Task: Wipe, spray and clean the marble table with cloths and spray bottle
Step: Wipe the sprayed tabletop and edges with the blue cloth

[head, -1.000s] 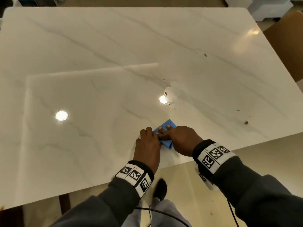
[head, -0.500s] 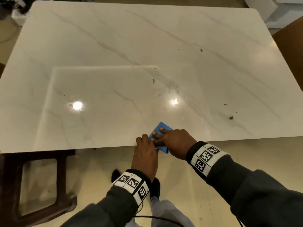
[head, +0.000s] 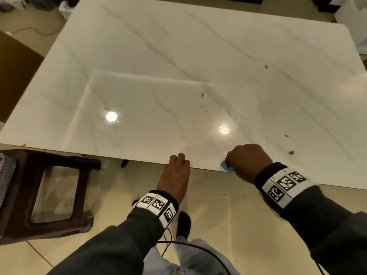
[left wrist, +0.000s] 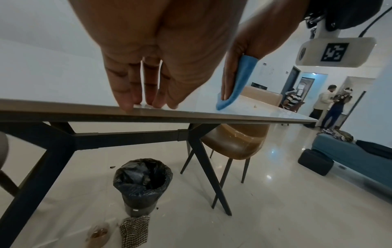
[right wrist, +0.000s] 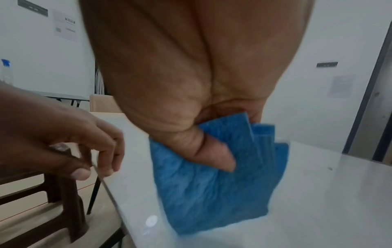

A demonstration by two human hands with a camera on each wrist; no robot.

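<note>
Gripping blue cloth (right wrist: 214, 181), right hand (head: 247, 162), seemingly at table (head: 178, 66) edge.

blue cloth (right wrist: 214, 176); white surface (head: 178, 66) with grey veins, brown crumbs (head: 291, 152); black-white patterned wristbands (head: 286, 185); black bin liner (left wrist: 142, 181).

Both hands sit at the table's (head: 198, 56) near edge, the cloth (head: 225, 166) under the right.

right hand (right wrist: 191, 80) has a folded blue cloth (right wrist: 212, 184) pinched under the thumb, pressed on the marble table (right wrist: 307, 201), while left hand (right wrist: 63, 134) fingertips sit on the table's near edge
</note>
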